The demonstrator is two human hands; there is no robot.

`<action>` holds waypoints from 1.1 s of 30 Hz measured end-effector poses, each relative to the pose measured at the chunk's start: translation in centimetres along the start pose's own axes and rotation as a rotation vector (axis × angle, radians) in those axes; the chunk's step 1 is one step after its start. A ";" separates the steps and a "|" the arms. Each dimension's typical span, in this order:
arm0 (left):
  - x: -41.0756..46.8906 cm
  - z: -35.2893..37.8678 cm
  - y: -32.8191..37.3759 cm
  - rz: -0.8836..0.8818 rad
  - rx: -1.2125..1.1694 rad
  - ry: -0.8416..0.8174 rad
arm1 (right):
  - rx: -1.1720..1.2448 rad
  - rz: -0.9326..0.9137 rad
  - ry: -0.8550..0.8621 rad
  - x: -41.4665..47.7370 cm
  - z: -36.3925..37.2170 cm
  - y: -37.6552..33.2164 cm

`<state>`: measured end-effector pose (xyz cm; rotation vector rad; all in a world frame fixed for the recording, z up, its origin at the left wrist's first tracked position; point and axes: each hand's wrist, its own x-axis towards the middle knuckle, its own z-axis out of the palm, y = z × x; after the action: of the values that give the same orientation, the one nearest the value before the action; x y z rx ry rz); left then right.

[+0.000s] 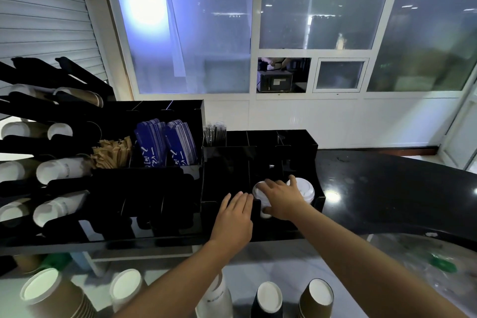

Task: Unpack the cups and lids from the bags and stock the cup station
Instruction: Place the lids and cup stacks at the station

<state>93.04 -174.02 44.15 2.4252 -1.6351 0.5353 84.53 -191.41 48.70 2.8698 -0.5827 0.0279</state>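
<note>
— Lids [307, 190] are our job right now, yes?

— Yes. We are putting the white lids into the black tray [296, 141], in its front right slots, low in the middle of the frame.

— What are our hands doing?

— Our right hand [282, 200] lies over the lids. Its fingers bend over the top and its thumb is on the near side of the left pile, so it holds that pile, but not tight. Our left hand [235, 217] is flat with straight fingers and touches the tray's front edge just beside it. It holds nothing.

— What comes next?

— We think the pile must go all the way down and sit straight. Then we let go softly so it does not tip. After that, the cups [268, 297] along the bottom of the frame need a home in the rack [74, 70] at the left, where other cups lie on their sides.

— And the bag?

— A clear bag [418, 261] lies at the lower right. We cannot tell what is left in it.

— Can we read anything?

— Blue packets [165, 142] left of the middle have white writing, but we cannot make out the words. The brown packets [113, 152] beside them show none.
</note>
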 end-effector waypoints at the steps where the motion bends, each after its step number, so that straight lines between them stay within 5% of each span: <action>1: 0.0 0.1 -0.1 0.005 0.000 -0.001 | 0.010 -0.002 -0.028 0.2 -0.2 0.1; 18: 0.1 0.0 -0.5 0.026 0.028 -0.004 | 0.034 -0.006 0.023 -1.3 0.6 0.4; 33: -4.5 -3.9 4.3 -0.105 -0.043 -0.052 | 0.252 -0.077 0.341 -9.9 0.7 -1.3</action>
<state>86.79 -170.49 45.71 2.4964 -1.5109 0.4202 75.89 -186.55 47.11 3.0208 -0.4250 0.6059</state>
